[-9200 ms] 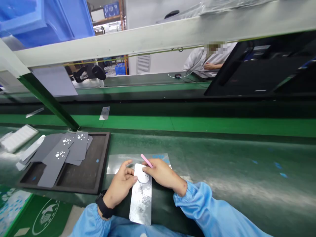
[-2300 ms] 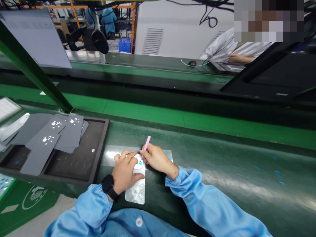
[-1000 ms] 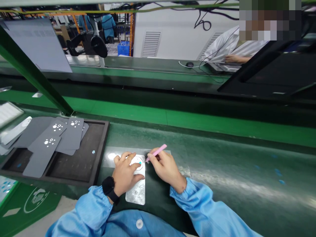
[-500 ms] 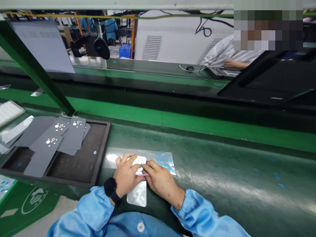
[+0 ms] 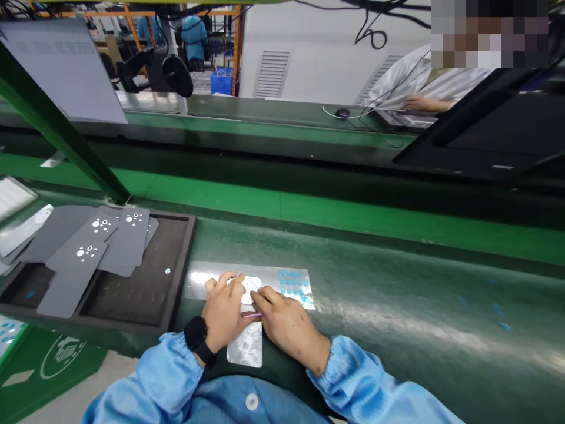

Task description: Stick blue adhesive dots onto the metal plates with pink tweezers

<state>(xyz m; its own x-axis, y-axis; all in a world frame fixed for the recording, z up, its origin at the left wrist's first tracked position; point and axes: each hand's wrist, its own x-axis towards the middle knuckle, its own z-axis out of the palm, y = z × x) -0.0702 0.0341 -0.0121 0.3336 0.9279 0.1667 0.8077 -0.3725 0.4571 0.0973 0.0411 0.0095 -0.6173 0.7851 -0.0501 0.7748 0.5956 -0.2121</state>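
Observation:
A thin silvery plate (image 5: 245, 348) with rounded corners, shaped like a phone back, lies in front of me, its upper end white with a dark curved line. My left hand (image 5: 223, 311) grips its left side, with bent fingers across the upper part and the thumb near the middle. From the right, my right hand (image 5: 291, 325) presses fingertips onto the white end. A thin pink stick (image 5: 253, 315) runs from its fingers towards my left thumb. Under the plate's upper end lies a clear film sheet (image 5: 273, 277) bearing rows of blue round dots (image 5: 291, 282).
On the left, a dark divided tray (image 5: 180, 274) holds several overlapping grey plates (image 5: 75, 280) with white-edged holes. A green post (image 5: 88, 153) rises behind it. Blue scraps (image 5: 505, 327) lie on the green bench at right. Across the bench, a person in a white sleeve (image 5: 401, 73) sits.
The view has tilted slightly downward. My right fingertips now cover the small blue spot seen earlier on the white end, and my left index finger is more bent. Both hands stay at the plate.

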